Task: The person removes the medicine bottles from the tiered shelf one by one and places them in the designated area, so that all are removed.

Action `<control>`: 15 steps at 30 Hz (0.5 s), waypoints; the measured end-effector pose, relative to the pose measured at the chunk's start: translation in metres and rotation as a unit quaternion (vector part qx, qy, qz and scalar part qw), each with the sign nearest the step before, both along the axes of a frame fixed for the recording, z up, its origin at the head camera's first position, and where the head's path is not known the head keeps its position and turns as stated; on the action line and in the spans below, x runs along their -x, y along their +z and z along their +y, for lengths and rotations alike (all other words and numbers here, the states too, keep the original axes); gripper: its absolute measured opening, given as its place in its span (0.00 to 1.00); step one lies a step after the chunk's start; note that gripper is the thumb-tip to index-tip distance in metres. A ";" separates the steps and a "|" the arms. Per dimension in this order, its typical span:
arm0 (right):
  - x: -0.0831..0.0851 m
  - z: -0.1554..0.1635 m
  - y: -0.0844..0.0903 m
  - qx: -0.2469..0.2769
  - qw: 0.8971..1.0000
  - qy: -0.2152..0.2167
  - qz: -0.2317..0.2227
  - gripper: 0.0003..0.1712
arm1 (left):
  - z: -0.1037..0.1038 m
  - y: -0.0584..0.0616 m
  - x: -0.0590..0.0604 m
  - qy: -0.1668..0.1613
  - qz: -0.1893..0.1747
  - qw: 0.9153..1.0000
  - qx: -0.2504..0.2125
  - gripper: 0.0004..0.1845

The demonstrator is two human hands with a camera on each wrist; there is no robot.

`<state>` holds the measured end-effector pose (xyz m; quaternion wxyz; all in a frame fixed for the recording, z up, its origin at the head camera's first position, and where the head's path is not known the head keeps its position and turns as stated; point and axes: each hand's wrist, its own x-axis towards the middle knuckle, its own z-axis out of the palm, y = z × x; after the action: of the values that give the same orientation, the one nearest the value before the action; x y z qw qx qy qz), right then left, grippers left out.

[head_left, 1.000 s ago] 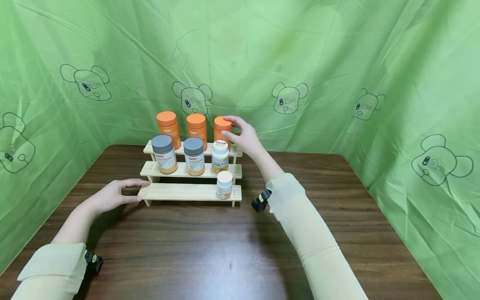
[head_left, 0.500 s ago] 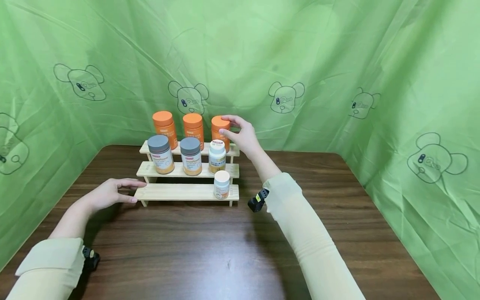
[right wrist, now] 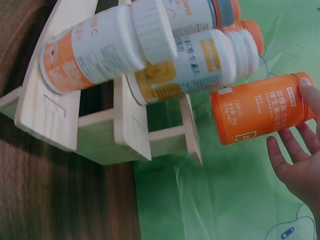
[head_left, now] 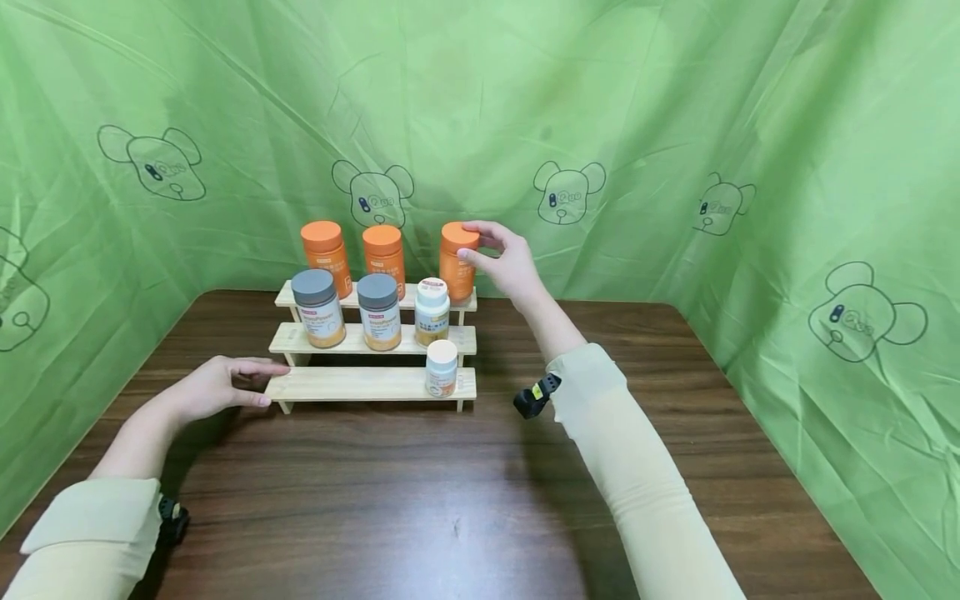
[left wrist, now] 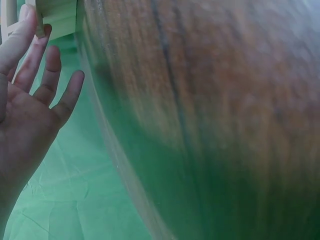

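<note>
My right hand (head_left: pixel 510 262) pinches an orange bottle (head_left: pixel 456 271) by its lid end. In the right wrist view, that orange bottle (right wrist: pixel 262 107) is apart from the wooden stepped rack (right wrist: pixel 132 130). My left hand (head_left: pixel 217 387) holds the left end of the bottom step (head_left: pixel 345 383) between thumb and index finger; in the left wrist view, the other fingers (left wrist: pixel 50 75) stand free. On the top step are two more orange bottles (head_left: pixel 326 254). The middle step bears two grey-lidded jars (head_left: pixel 318 312) and a white-capped bottle (head_left: pixel 432 317). A small white bottle (head_left: pixel 442 371) stands at the bottom step's right end.
The rack rests on a dark wooden table (head_left: pixel 390 492). Green cloth (head_left: pixel 480 108) with bear-head outlines hangs behind and at both sides. A black wrist camera (head_left: pixel 534 398) sits at my right cuff and another (head_left: pixel 174 518) at my left.
My right hand has lifted the rightmost orange bottle off the top step and shifted it a little to the right. My left hand has stayed at the rack's left end.
</note>
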<state>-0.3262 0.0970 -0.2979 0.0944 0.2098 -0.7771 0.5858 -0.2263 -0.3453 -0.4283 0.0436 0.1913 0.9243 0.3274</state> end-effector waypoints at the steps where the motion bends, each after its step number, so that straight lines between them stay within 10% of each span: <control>1: 0.000 0.002 0.001 0.003 1.000 0.002 0.001 0.25 | 0.000 0.000 0.000 -0.001 0.003 1.000 0.001 0.27; 15: -0.004 0.047 0.003 0.017 1.000 -0.020 -0.016 0.26 | 0.000 0.001 0.005 -0.016 0.019 1.000 0.014 0.26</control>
<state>-0.3220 0.1441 -0.2945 0.0972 0.1835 -0.7727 0.5998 -0.2315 -0.3457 -0.4273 0.0337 0.2114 0.9264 0.3099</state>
